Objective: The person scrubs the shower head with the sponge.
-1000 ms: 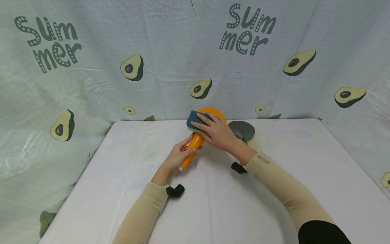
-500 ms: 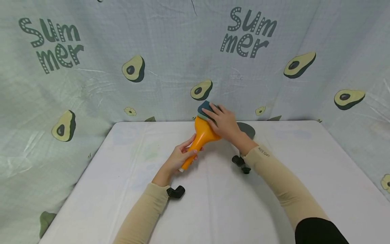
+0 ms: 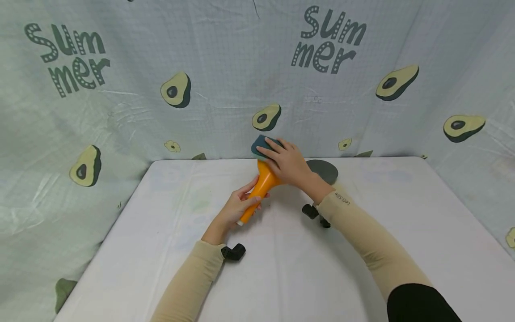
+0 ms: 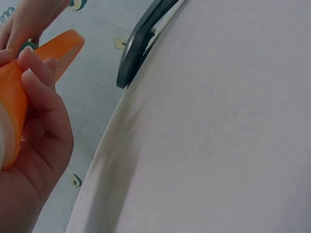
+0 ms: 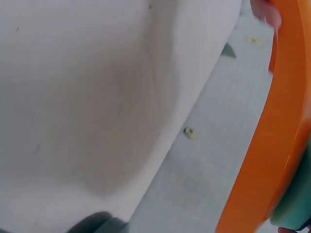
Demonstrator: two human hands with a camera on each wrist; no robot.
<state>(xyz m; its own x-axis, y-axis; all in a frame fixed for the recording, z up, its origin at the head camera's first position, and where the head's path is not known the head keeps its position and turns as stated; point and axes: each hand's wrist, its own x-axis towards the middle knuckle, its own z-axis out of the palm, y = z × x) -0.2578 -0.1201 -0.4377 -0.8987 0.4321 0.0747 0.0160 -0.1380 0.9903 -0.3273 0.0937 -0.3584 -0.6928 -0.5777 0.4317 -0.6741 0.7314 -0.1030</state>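
Observation:
My left hand [image 3: 234, 209] grips the handle of an orange shower head [image 3: 263, 181], which tilts up and away above the table, its white end nearest me. My right hand [image 3: 290, 166] holds a sponge [image 3: 260, 144], dark teal on top and pale green below, against the broad back of the head. Its fingers lie spread over the sponge. In the left wrist view the fingers of my left hand [image 4: 51, 121] curl round the orange handle. The right wrist view shows the pale green side of the sponge [image 5: 294, 204] along the orange back.
A dark grey round-headed tool [image 3: 323, 170], probably another shower head, lies on the white table [image 3: 193, 268] behind my right wrist, partly hidden by it. A hanging sheet [image 3: 217, 58] printed with avocados stands behind the table's far edge.
The shower head has tilted and turned within my left hand's grip. My right hand slid the sponge up and right across it, then back a little left and down.

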